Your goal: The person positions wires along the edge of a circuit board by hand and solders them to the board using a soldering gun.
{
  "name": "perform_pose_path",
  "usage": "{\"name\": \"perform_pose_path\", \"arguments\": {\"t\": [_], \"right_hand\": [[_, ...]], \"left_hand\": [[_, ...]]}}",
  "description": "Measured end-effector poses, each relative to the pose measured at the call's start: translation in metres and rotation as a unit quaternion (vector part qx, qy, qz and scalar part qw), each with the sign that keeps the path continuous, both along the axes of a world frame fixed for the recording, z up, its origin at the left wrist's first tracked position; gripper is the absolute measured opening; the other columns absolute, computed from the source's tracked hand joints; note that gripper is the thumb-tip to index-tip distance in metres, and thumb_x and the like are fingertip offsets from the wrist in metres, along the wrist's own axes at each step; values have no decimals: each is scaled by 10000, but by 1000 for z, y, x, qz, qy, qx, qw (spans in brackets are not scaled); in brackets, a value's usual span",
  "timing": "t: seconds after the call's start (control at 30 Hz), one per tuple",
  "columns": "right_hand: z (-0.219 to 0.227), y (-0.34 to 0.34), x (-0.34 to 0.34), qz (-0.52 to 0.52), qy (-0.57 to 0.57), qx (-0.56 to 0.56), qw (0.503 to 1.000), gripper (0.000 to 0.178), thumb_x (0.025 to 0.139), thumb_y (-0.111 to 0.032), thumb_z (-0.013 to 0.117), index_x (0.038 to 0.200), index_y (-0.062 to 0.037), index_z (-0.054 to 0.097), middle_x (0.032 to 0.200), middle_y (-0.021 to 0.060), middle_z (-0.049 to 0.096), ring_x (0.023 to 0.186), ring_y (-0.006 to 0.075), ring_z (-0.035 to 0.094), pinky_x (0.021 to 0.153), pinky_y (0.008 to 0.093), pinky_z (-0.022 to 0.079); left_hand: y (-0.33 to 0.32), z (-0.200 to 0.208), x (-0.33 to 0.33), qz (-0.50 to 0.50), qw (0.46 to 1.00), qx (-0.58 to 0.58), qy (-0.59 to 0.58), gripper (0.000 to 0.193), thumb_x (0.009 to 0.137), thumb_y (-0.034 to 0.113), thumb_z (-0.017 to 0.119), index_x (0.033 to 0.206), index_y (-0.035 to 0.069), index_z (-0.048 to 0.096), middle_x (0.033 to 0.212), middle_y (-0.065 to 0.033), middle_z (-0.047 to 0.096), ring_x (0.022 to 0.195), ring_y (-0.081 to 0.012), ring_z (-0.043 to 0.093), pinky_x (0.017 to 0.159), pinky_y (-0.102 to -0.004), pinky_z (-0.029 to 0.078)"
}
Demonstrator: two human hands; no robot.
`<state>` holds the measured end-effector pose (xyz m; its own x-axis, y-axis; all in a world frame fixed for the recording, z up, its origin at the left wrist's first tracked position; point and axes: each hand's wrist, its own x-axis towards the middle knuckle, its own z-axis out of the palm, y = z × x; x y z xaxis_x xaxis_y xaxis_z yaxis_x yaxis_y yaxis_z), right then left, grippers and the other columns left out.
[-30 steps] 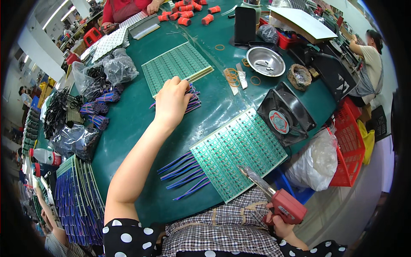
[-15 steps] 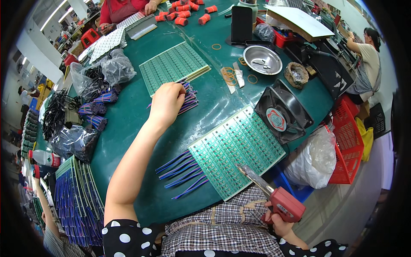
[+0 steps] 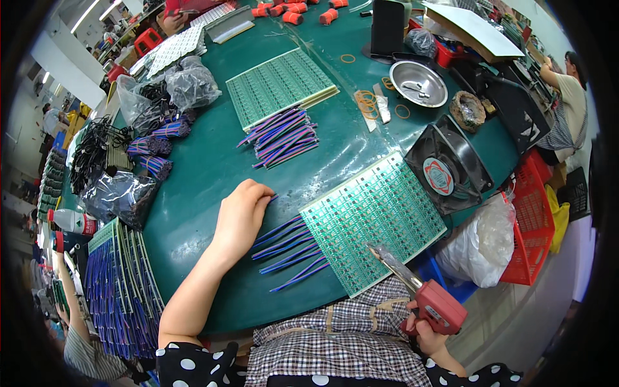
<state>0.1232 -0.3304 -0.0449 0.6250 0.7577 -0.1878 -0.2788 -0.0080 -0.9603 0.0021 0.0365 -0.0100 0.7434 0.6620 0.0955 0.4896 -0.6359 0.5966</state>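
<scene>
My left hand is closed in a pinch on a short blue-purple wire, of which only the tip shows past the fingers. It hovers left of a green circuit board panel that has several wires sticking out from its left edge. My right hand grips a red soldering gun, its metal tip resting at or just above the panel's lower part. Farther off, a loose pile of blue-purple wires lies against a stack of green panels.
A black fan stands at the panel's right. Behind it are a metal bowl, rubber bands and a rough brown block. Wired panels, bundled wires and plastic bags sit at the left.
My left hand has come from the wire pile back toward me, with a wire now in its fingers. The soldering gun has hardly moved over the panel; the whole view has shifted slightly.
</scene>
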Motion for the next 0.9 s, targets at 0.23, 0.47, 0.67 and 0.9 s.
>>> {"name": "perform_pose_path", "arguments": {"t": [0.23, 0.47, 0.67, 0.9], "right_hand": [[4, 5, -4, -4, -2, -6, 1000, 562, 822, -195, 624, 1260, 20, 348, 1109, 216, 529, 646, 184, 537, 560, 284, 461], [-5, -13, -8, -22, 33, -18, 999, 744, 761, -177, 706, 1314, 5, 243, 1061, 196, 568, 683, 156, 581, 610, 276, 484], [0, -8, 2, 74, -124, -170, 975, 410, 626, -100, 729, 993, -1, 576, 797, 80, 629, 583, 163, 603, 522, 257, 478], [-11, -28, -2, 130, -188, -202, 952, 617, 717, -344, 750, 1111, 23, 451, 926, 109, 612, 626, 134, 596, 554, 225, 485]], "left_hand": [[-3, -3, -9, -77, 978, 191, 24, 128, 757, 20, 590, 884, 5, 585, 806, -118, 549, 778, -298, 562, 691, -356, 457], [-59, 25, -3, -162, 974, 119, -105, 186, 671, -43, 625, 850, 7, 613, 760, -110, 578, 661, -243, 583, 566, -322, 474], [-99, -9, -16, -288, 917, 270, -56, 252, 660, 78, 590, 878, -45, 614, 806, -105, 571, 707, -194, 575, 579, -253, 490], [-105, -19, -13, -266, 900, 340, -61, 294, 572, 71, 567, 829, -51, 641, 772, -92, 567, 645, -187, 560, 527, -233, 465]]}}
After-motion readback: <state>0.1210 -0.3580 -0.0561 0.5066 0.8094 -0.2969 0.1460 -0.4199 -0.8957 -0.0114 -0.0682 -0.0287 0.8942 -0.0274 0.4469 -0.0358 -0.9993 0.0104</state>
